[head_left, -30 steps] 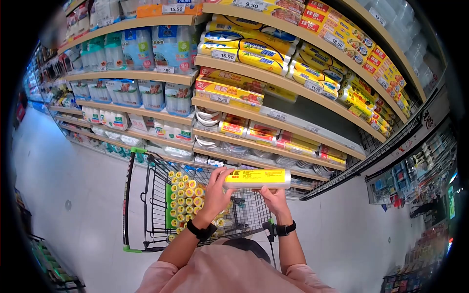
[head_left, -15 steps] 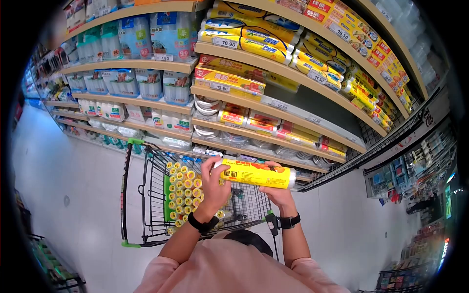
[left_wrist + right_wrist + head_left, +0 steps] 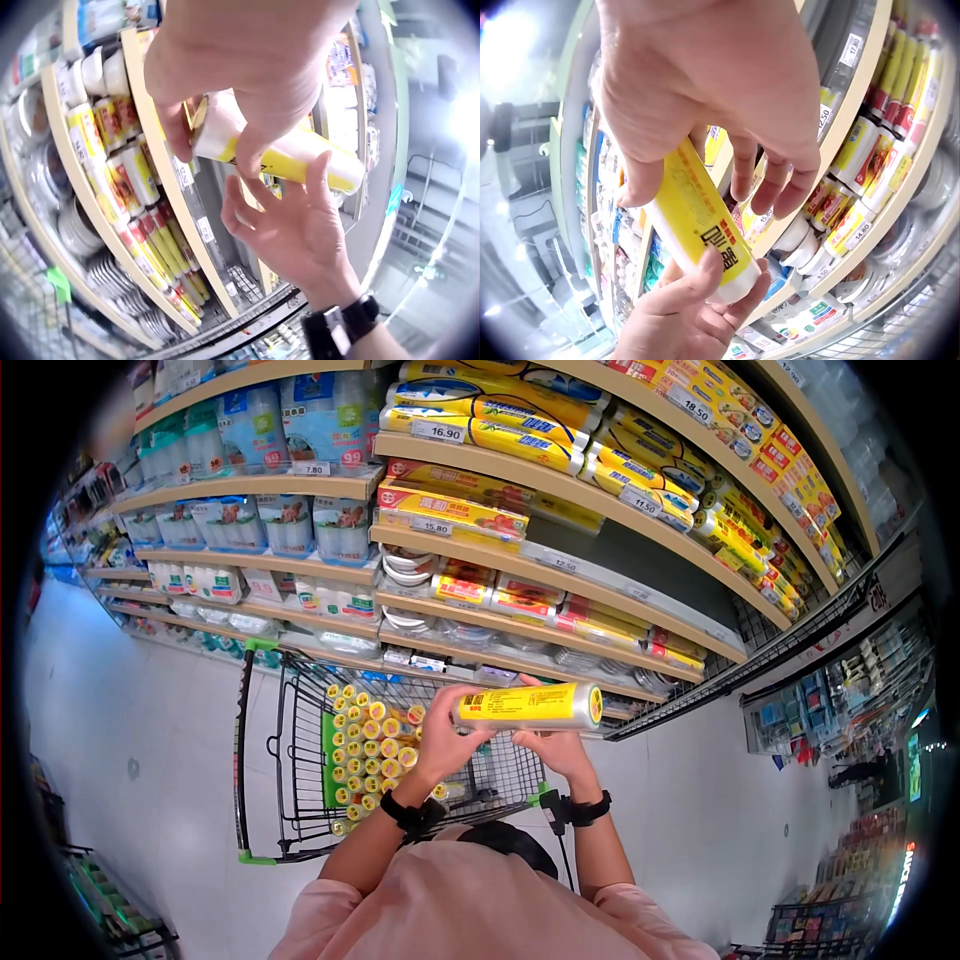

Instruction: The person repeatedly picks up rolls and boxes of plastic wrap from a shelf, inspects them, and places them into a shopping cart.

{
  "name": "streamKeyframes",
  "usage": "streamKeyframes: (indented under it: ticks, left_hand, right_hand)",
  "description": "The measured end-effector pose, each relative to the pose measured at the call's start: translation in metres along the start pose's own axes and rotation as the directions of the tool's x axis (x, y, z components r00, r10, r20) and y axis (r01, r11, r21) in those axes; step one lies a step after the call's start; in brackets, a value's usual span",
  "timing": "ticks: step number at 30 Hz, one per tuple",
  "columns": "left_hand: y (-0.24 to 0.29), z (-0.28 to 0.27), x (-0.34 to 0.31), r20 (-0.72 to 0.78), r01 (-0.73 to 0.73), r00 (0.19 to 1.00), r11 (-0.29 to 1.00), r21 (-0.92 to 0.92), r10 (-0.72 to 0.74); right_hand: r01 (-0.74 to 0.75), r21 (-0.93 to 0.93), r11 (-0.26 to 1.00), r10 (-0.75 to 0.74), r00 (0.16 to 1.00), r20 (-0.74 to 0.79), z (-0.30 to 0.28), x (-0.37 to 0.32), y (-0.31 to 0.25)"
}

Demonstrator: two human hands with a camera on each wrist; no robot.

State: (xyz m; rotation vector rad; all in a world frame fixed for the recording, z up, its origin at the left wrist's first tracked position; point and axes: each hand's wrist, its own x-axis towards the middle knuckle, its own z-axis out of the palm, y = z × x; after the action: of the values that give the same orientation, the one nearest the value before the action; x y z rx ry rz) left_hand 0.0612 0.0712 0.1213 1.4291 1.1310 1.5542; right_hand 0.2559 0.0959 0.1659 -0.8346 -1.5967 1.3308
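Observation:
A roll of plastic bags, translucent white with a yellow printed label, is held crosswise above the shopping cart in the head view. My left hand grips its left end, thumb on the near side. Near its right end, my right hand holds it between thumb and fingers. In the left wrist view the right hand has its thumb against the yellow label and other fingers loosely bent. The right wrist view shows the left hand wrapped round the white end, the thumb across the label.
The black wire cart below carries many upright rolls with yellow round ends at its left. Ahead, curved shelves hold yellow rolls, boxes and stacked bowls. Grey floor lies around the cart.
The roll was turned so its label face tilted up, and is now turned back with its right round end showing. The view has shifted slightly; both hands stay on the roll.

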Motion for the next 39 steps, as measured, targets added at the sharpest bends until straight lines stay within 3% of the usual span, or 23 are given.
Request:
streamKeyframes:
  ticks: [1,2,4,5,8,11,15,18,20,22,23,26,28,30,31,32,34,35,38,39]
  left_hand:
    - [-0.001,0.008,-0.004,0.138,0.19,0.978,0.933,-0.305,-0.154]
    - [-0.001,0.016,-0.006,0.203,0.262,0.96,0.883,-0.39,-0.195]
    - [-0.001,0.028,-0.007,0.34,0.404,0.907,0.746,-0.529,-0.249]
    - [-0.006,0.03,-0.007,0.347,0.355,0.916,0.805,-0.475,-0.199]
    - [0.002,0.045,-0.007,0.471,0.569,0.819,0.561,-0.601,-0.327]
    - [-0.004,0.054,-0.01,0.534,0.603,0.793,0.502,-0.62,-0.293]
    - [-0.03,0.064,-0.02,0.627,0.683,0.727,0.375,-0.626,-0.278]
    - [-0.035,0.067,-0.02,0.658,0.745,0.66,0.428,-0.512,-0.362]
    - [-0.037,0.067,-0.011,0.646,0.745,0.612,0.608,-0.276,-0.457]
    - [-0.04,0.067,-0.008,0.605,0.704,0.568,0.71,-0.005,-0.559]
    - [-0.06,0.065,-0.012,0.556,0.647,0.598,0.757,0.09,-0.577]
    - [-0.07,0.047,-0.027,0.378,0.535,0.756,0.837,0.113,-0.535]
    - [-0.084,0.029,-0.041,0.301,0.672,0.684,0.734,0.096,-0.665]
    - [-0.089,0.01,-0.055,0.192,0.822,0.535,0.56,0.106,-0.822]
    - [-0.093,0.003,-0.062,0.153,0.842,0.526,0.538,0.044,-0.836]
    - [-0.096,-0.006,-0.074,0.113,0.861,0.507,0.508,-0.018,-0.855]
    - [-0.108,-0.021,-0.096,0.05,0.883,0.467,0.462,-0.084,-0.883]
    - [-0.1,-0.025,-0.099,0.023,0.889,0.449,0.445,-0.107,-0.893]
    - [-0.1,-0.043,-0.111,-0.046,0.9,0.425,0.427,-0.085,-0.904]
    - [-0.094,-0.045,-0.109,-0.069,0.906,0.412,0.416,-0.071,-0.909]
  right_hand:
    - [0.026,-0.046,0.999,-0.026,1.0,0.009,-0.001,0.003,-0.003]
    - [0.047,-0.09,0.995,-0.045,0.999,0.018,-0.002,0.002,-0.004]
    - [-0.057,-0.067,0.996,0.061,0.996,0.065,-0.011,-0.001,0.001]
    - [-0.072,-0.022,0.997,0.073,0.996,0.051,-0.013,-0.002,0.001]
    - [-0.069,0.029,0.997,0.068,0.997,0.034,-0.015,-0.002,-0.008]
    - [-0.077,0.071,0.994,0.076,0.997,0.028,-0.024,-0.006,-0.001]
    - [-0.247,0.145,0.958,0.229,0.965,0.127,-0.042,-0.019,0.018]
    - [-0.272,0.179,0.946,0.254,0.96,0.114,-0.046,-0.022,0.031]
    - [-0.364,0.17,0.916,0.356,0.931,0.078,-0.053,-0.018,0.039]
    - [-0.467,0.167,0.868,0.466,0.884,0.049,-0.06,-0.018,0.051]
    - [-0.479,0.075,0.875,0.482,0.876,-0.025,-0.063,-0.019,0.066]
    - [-0.701,-0.058,0.711,0.699,0.713,-0.055,-0.082,-0.027,0.121]
    - [-0.762,-0.103,0.64,0.764,0.645,-0.023,-0.088,-0.029,0.165]
    - [-0.777,-0.178,0.604,0.789,0.615,-0.006,-0.086,-0.027,0.206]
    - [-0.833,0.034,0.553,0.833,0.554,0.019,-0.08,-0.022,0.212]
    - [-0.873,0.207,0.442,0.889,0.457,0.028,-0.081,-0.03,0.266]
    - [-0.855,0.382,0.35,0.907,0.412,0.091,-0.078,-0.026,0.289]
    - [-0.839,0.428,0.335,0.904,0.415,0.106,-0.076,-0.026,0.3]
    - [-0.898,0.415,0.148,0.963,0.226,0.146,-0.07,-0.029,0.347]
    - [-0.883,0.454,0.118,0.97,0.201,0.14,-0.066,-0.03,0.355]
